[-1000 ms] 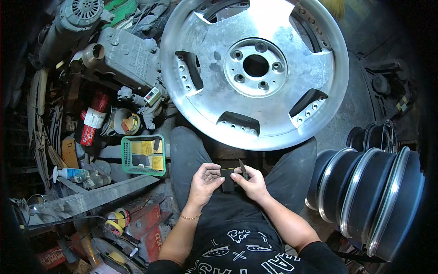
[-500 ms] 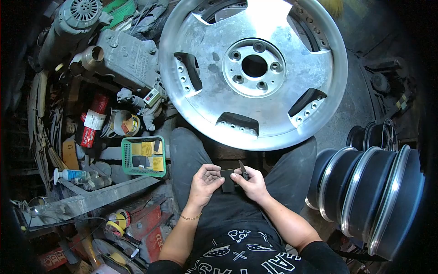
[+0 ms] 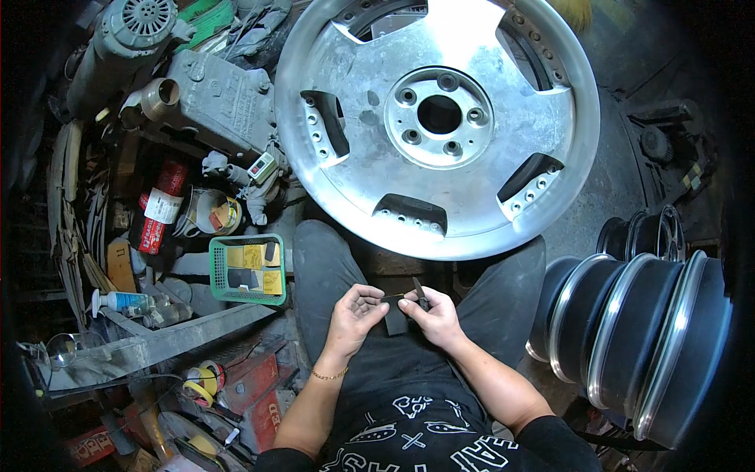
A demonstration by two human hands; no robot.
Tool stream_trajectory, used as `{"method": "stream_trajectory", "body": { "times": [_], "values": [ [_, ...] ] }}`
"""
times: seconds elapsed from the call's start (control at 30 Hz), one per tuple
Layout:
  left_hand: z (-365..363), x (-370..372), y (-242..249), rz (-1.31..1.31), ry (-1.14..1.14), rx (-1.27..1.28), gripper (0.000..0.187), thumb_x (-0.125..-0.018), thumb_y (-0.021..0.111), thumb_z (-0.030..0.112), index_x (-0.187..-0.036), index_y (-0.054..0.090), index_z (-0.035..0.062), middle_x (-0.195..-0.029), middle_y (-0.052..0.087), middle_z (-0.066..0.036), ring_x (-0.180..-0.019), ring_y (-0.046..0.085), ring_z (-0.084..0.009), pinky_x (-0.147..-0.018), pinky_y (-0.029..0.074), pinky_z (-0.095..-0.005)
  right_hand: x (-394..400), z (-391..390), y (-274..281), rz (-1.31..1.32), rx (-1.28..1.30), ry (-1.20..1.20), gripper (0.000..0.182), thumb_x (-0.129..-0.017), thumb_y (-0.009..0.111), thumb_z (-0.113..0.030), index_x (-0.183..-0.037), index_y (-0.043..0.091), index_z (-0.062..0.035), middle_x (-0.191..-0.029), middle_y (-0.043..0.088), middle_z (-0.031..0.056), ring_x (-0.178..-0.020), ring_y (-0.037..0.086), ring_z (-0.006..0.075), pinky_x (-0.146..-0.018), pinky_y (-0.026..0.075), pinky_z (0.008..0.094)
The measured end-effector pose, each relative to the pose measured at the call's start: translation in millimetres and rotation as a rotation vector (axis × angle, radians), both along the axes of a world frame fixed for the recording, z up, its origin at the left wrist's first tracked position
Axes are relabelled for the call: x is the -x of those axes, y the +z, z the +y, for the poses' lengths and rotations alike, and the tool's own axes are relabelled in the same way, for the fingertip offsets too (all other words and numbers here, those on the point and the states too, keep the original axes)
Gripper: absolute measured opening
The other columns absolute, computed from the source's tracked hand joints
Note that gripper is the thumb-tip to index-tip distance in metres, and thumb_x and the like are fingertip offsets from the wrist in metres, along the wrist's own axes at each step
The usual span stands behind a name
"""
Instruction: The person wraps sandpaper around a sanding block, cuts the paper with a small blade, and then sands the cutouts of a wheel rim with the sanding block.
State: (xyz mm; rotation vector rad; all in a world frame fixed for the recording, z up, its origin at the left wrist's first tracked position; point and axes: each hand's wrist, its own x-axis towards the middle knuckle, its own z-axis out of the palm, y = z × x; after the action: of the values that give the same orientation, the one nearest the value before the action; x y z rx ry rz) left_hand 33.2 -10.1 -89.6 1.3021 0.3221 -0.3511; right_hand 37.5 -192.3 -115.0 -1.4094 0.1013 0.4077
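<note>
Between my hands, above my lap, is a small dark sheet (image 3: 395,318), like sandpaper, with a thin light edge on top. My left hand (image 3: 359,311) pinches its left side with curled fingers. My right hand (image 3: 432,315) holds its right side between thumb and finger, and also grips a dark, narrow pointed tool (image 3: 420,291) that sticks up from the fingers. Just beyond my knees lies a large silver wheel rim (image 3: 370,181), its face up. Whether the sheet is folded cannot be made out.
At the left a green basket (image 3: 214,271) holds yellow and dark sheets. Near it are a red roll (image 3: 149,234), a spray bottle (image 3: 122,302) and a grey metal beam (image 3: 169,340). Several rims (image 3: 629,338) stand at the right. A dusty motor (image 3: 130,39) is at the upper left.
The dark sheet hangs slightly lower and further right, showing more of its surface below my fingers. Both hands stay nearly in place with their grips kept.
</note>
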Motion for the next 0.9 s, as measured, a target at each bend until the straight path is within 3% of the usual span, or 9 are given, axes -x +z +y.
{"method": "stream_trajectory", "body": {
  "times": [0.2, 0.9],
  "values": [
    [-0.6, 0.0, -5.4, 0.052, -0.017, -0.018, 0.007, -0.089, 0.066, 0.003, -0.095, 0.062, 0.0019, -0.081, 0.062, 0.000, -0.074, 0.059, -0.0065, -0.069, 0.048, -0.0203, -0.5, -0.4, 2.7, 0.032, 0.028, -0.025, 0.012, -0.089, 0.068, -0.012, -0.089, 0.066, 0.0001, -0.076, 0.064, -0.0011, -0.070, 0.054, 0.0047, -0.064, 0.045, 0.0223],
    [1.4, 3.0, -5.7, 0.029, -0.111, -0.069, 0.008, -0.090, 0.066, 0.004, -0.094, 0.060, 0.0010, -0.081, 0.062, 0.000, -0.073, 0.058, -0.0062, -0.067, 0.047, -0.0199, -0.9, -3.1, 3.1, 0.015, 0.024, -0.033, 0.015, -0.091, 0.066, -0.014, -0.093, 0.064, 0.0006, -0.080, 0.061, -0.0015, -0.075, 0.053, 0.0064, -0.069, 0.044, 0.0232]
  ]
}}
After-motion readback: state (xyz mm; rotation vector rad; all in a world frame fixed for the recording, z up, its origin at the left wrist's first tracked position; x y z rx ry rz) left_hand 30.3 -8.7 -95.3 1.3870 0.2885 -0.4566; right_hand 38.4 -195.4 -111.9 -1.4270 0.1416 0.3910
